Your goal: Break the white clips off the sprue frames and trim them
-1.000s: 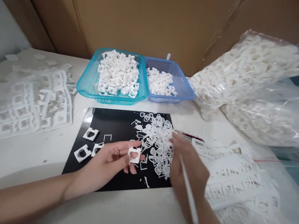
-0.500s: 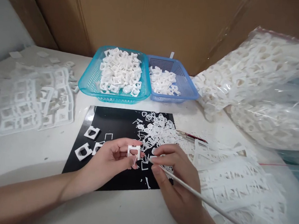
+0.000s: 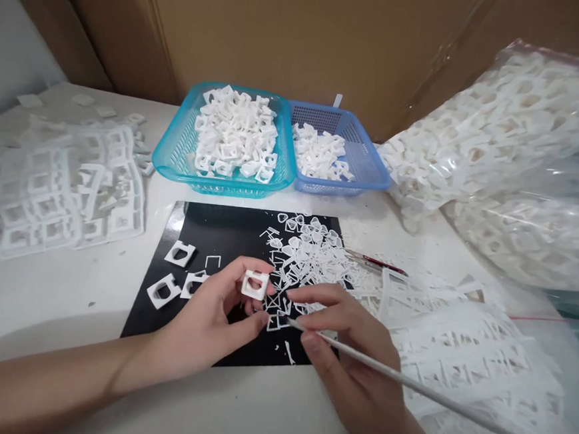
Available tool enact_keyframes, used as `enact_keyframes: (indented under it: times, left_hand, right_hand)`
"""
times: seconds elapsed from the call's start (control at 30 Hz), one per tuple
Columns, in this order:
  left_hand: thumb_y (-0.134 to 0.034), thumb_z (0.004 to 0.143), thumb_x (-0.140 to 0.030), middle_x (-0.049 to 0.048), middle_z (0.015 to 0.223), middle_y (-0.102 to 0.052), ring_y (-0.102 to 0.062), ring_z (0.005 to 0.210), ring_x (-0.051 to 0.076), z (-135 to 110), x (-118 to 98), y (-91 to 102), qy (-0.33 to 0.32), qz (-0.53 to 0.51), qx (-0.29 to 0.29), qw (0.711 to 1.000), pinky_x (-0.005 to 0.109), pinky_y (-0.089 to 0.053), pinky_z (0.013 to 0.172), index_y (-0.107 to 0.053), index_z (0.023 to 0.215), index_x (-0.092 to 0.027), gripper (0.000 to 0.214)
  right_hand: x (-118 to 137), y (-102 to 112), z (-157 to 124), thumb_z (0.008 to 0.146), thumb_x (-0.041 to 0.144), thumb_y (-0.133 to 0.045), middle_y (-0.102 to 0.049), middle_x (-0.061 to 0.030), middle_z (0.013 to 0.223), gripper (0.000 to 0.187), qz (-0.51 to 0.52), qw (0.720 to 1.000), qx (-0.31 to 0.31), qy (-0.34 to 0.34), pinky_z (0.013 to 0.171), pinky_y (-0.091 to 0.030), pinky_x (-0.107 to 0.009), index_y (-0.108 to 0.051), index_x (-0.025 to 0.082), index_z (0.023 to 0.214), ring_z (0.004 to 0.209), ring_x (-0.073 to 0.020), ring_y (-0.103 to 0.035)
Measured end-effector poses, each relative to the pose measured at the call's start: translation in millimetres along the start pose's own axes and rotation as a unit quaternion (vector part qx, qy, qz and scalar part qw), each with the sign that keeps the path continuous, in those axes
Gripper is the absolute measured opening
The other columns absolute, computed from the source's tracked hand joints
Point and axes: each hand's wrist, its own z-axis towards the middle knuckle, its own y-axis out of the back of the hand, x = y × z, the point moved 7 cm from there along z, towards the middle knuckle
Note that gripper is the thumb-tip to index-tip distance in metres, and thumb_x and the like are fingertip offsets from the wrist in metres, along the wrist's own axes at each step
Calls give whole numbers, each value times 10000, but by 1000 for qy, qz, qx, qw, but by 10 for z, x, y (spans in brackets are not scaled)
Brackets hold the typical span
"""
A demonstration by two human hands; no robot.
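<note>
A small white square piece [image 3: 255, 284] with a rounded hole through its middle sits just above the black mat [image 3: 218, 228], pinched in the curled fingertips of the left hand [image 3: 206, 321]. The fingers cover its lower edge, and how they press its far side cannot be seen. The right hand [image 3: 353, 362] is closed pen-fashion on a thin grey rod [image 3: 407, 383]. Its tip points at the scraps just below the piece; whether it touches them is hard to make out. Both forearms are cut off by the bottom edge.

On the mat's left part lie 3 flat white squares [image 3: 180, 253] with similar holes, beside a thin open outline [image 3: 212, 262]. A loose pile of white cut-outs [image 3: 312, 249], rounded and wiry, covers the mat's right part. A red pen [image 3: 377, 262] lies just beyond it, partly buried.

Stacks of punched white sheets [image 3: 65, 193] lie to the left, and a heap of frames [image 3: 464, 344] to the right, blurred at the edges. Behind the mat stand a teal mesh basket [image 3: 171, 161] and a blue basket [image 3: 370, 176], both holding white pieces. Clear, glossy plastic bags [image 3: 507, 120] of pieces run off the right edge. Brown cardboard [image 3: 308, 38] backs the white table [image 3: 62, 306].
</note>
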Motion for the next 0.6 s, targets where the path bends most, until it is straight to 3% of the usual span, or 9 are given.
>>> enact_keyframes:
  times: [0.1, 0.2, 0.4, 0.6]
  left_hand:
    - [-505, 948, -173, -20, 933, -592, -545, 875, 115, -11, 20, -66, 24, -64, 58, 996, 254, -436, 820, -502, 1240, -308, 322]
    - [-522, 950, -183, -25, 941, -624, -560, 853, 107, -19, 64, -95, 45, -110, 84, 989, 259, -440, 829, -528, 1262, -329, 344]
    - [-530, 950, -195, -5, 900, -657, -566, 831, 123, -29, 76, -91, 50, -134, 82, 986, 279, -435, 837, -601, 1248, -293, 321]
    - [-464, 969, -162, 19, 880, -686, -590, 818, 140, -60, 82, -95, 68, -175, 74, 979, 291, -425, 812, -611, 1261, -290, 352]
  right_hand:
    - [1, 17, 39, 854, 83, -579, -674, -27, 999, 158, -25, 999, -35, 25, 806, -526, -288, -619, 217, 926, 943, -135, -638]
    - [49, -31, 88, 837, 59, -606, -696, -49, 940, 143, -63, 995, -29, 67, 765, -546, -293, -649, 188, 881, 889, -147, -645]
    - [74, -100, 88, 841, 67, -630, -734, -61, 897, 109, -97, 988, -37, 119, 749, -564, -293, -653, 173, 849, 843, -155, -666]
    - [45, -83, 74, 852, 56, -596, -736, -35, 824, 144, -97, 988, -37, 113, 754, -562, -289, -636, 192, 878, 858, -151, -681]
